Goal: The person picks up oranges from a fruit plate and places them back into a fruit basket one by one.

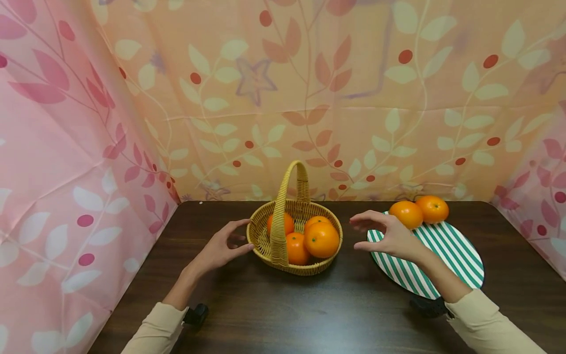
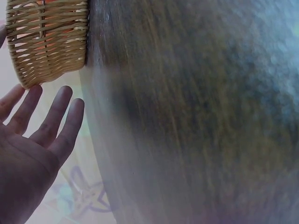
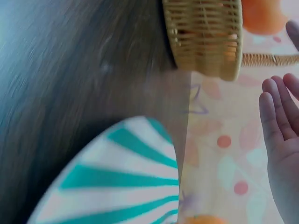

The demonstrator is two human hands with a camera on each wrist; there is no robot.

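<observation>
A yellow wicker basket (image 1: 262, 255) with an arched handle (image 1: 280, 221) stands upright on the table, holding several oranges (image 1: 322, 240). At its left rim is my left hand (image 1: 221, 246), thumb and fingers spread apart; the thumb tip meets the rim. In the left wrist view, fingertips (image 2: 33, 88) come up to the wicker wall. My right hand (image 1: 393, 238) hovers between the basket and a green-and-white striped oval mat (image 1: 460, 250), its fingers parted from the thumb with nothing between them. Two more oranges (image 1: 432, 209) rest side by side at the mat's far edge.
The dark wooden table (image 1: 274, 309) ends at the back against a floral cloth (image 1: 309, 98). Another pink floral cloth (image 1: 79, 162) hangs along the left side. A black wrist device (image 1: 196, 313) sits below the left sleeve.
</observation>
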